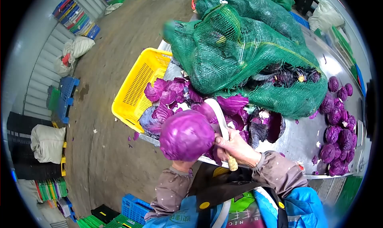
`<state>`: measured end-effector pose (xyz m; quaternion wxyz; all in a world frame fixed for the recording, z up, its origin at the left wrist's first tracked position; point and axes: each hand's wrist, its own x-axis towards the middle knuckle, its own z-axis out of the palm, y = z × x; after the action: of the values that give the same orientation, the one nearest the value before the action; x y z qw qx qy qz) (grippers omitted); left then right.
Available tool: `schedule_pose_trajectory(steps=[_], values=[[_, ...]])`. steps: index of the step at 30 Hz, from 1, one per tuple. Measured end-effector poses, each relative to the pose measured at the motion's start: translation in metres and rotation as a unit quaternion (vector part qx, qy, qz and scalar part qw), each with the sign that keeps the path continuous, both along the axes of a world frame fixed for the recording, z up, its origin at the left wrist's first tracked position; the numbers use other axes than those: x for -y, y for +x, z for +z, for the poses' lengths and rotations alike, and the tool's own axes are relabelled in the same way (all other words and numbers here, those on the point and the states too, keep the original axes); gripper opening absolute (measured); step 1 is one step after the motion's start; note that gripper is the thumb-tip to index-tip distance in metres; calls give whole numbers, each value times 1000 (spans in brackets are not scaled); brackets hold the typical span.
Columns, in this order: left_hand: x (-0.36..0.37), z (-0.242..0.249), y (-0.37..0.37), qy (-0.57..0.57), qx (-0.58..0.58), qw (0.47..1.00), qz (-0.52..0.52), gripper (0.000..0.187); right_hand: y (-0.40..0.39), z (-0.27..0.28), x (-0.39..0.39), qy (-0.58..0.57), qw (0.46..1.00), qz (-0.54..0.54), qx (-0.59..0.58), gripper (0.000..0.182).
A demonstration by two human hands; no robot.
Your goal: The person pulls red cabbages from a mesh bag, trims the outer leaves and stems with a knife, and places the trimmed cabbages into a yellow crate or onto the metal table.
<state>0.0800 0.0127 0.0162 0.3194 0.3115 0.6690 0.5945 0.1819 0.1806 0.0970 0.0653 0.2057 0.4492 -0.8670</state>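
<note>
A large purple cabbage (186, 135) rests on my left hand (183, 165), which shows only at the wrist and lower palm; its fingers are hidden beneath and behind the cabbage. My right hand (238, 147) is closed around a knife (232, 162) by its light handle, with the curved pale blade pointing up and left, just right of the cabbage. Loose purple leaves (169, 93) lie beyond the cabbage, on the metal table and at the yellow basket (133, 88). Dark outer leaves (259, 134) lie just past my right hand.
Green mesh sacks (255, 48) of cabbages cover the back of the metal table (297, 136). Several trimmed cabbages (337, 134) are piled at the right edge. On the floor at left stand stacked crates (76, 16), white sacks (48, 144) and a blue crate (133, 208).
</note>
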Motion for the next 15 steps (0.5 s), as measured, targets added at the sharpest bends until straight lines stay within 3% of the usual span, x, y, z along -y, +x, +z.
schedule_pose_trajectory(steps=[1, 2, 3, 4, 5, 6, 7, 8, 9, 10, 11, 12, 13, 15], values=[[4, -5, -6, 25, 80, 996, 40, 60, 1, 6, 1, -2, 1000, -10, -21, 63], [11, -6, -10, 26, 81, 996, 37, 60, 1, 19, -3, 14, 999, -31, -14, 65], [9, 24, -14, 175, 243, 952, 61, 66, 3, 18, -9, 89, 994, -43, -37, 63], [7, 40, -15, 314, 392, 860, 84, 72, 3, 8, -8, 235, 964, -77, -97, 59], [5, 38, -13, 316, 393, 860, 85, 72, 1, -1, -8, 374, 908, -108, -157, 55], [4, 34, -9, 257, 386, 879, 111, 79, 4, 20, -7, 249, 961, -97, -70, 47], [4, 32, -6, 197, 376, 895, 138, 86, 7, 25, -12, 182, 981, -69, -17, 41], [2, 31, -8, 219, 525, 811, 134, 81, 10, 25, -16, 143, 987, -70, -26, 39], [-4, 27, -4, 218, 522, 814, 134, 81, 11, 25, -20, 104, 991, -73, -36, 36], [-8, 20, 8, 153, 311, 932, 105, 78, 12, 26, -20, 113, 989, -87, -33, 33], [-8, 14, 15, 77, 83, 991, 67, 76, 11, 24, -19, 171, 980, -97, -25, 30], [-6, 10, 14, -10, 85, 996, 17, 75, 12, 21, -22, 181, 979, -93, -8, 30], [-6, 5, 14, -10, 85, 996, 17, 75, 12, 19, -25, 193, 977, -89, 9, 29], [-9, -5, 17, 107, 257, 960, 16, 74, 11, 9, -23, 227, 967, -110, -25, 31]])
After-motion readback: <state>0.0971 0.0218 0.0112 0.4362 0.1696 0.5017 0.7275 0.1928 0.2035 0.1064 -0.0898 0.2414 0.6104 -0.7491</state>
